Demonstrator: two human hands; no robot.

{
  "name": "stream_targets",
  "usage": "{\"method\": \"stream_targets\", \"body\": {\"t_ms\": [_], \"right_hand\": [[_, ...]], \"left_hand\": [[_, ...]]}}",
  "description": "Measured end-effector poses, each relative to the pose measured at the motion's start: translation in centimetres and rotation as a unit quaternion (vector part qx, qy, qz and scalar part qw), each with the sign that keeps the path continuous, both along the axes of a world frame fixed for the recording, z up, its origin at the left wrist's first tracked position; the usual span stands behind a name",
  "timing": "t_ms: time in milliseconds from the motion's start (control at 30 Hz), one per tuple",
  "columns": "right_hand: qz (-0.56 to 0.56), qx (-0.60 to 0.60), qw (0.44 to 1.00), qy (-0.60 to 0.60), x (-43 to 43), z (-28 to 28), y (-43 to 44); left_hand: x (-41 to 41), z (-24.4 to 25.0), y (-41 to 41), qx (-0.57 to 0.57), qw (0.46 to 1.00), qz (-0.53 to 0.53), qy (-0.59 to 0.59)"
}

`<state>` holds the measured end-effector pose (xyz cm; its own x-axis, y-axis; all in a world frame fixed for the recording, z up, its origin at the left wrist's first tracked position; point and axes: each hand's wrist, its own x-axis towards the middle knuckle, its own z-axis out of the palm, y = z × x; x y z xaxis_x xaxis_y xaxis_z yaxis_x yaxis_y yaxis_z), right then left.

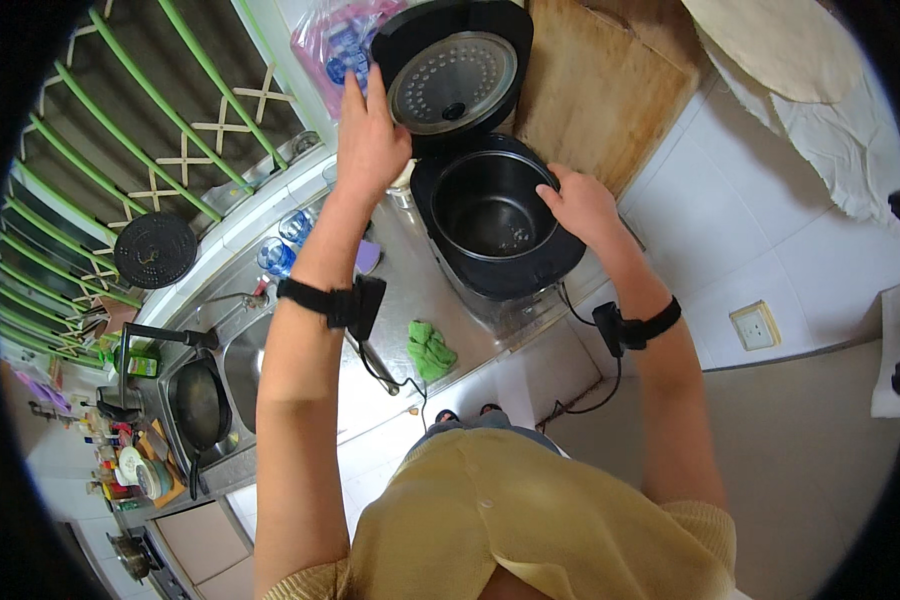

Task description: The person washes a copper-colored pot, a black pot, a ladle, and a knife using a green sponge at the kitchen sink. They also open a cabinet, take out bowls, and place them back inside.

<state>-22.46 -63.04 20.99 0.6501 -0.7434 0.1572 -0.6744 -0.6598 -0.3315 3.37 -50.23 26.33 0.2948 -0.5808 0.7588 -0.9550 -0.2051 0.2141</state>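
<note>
A black rice cooker [495,289] stands on the metal counter with its lid [454,79] raised, showing a perforated steel inner plate. Inside sits a dark inner pot [487,202] with some droplets or bits on its bottom. My left hand [371,139] is at the left edge of the raised lid, fingers extended; whether it touches the lid is unclear. My right hand [581,199] is at the right rim of the inner pot, thumb and forefinger at the edge. Its other fingers are partly hidden, so its grip cannot be made out.
Behind the cooker leans a wooden cutting board [600,90]. A green cloth [429,351] lies near the counter's front edge. Blue glasses [275,256] and a purple sponge [368,256] are by my left forearm. Farther left, a wok [199,405] rests in the sink. A wall socket [754,326] is at right.
</note>
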Motion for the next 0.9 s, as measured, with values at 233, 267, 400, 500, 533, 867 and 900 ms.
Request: {"method": "stream_targets", "body": {"t_ms": [233,267,400,500,533,867,900], "right_hand": [[0.060,0.059,0.991,-0.102,-0.7,2.9,2.0],[0.069,0.064,0.990,-0.108,-0.9,2.5,1.9],[0.062,0.053,0.986,-0.144,-1.7,2.0,1.8],[0.069,0.004,0.965,-0.252,-1.9,2.3,1.8],[0.057,-0.047,0.962,-0.265,-1.9,2.6,2.0],[0.114,-0.263,0.945,-0.157,-4.2,-2.6,6.6],[0.113,-0.252,0.951,-0.138,-4.5,-3.8,7.2]], "left_hand": [[3.4,4.2,-4.1,0.021,0.999,-0.028,-0.009],[3.8,4.2,-4.0,0.015,0.998,-0.056,0.020],[2.0,3.6,-2.1,0.017,0.991,-0.128,0.027],[-2.1,2.9,1.5,0.040,0.983,-0.180,0.022],[-3.6,2.2,2.8,0.053,0.980,-0.190,0.018],[-12.8,-6.9,11.2,0.232,0.942,-0.244,0.000],[-13.2,-7.6,11.6,0.246,0.939,-0.242,-0.003]]}}
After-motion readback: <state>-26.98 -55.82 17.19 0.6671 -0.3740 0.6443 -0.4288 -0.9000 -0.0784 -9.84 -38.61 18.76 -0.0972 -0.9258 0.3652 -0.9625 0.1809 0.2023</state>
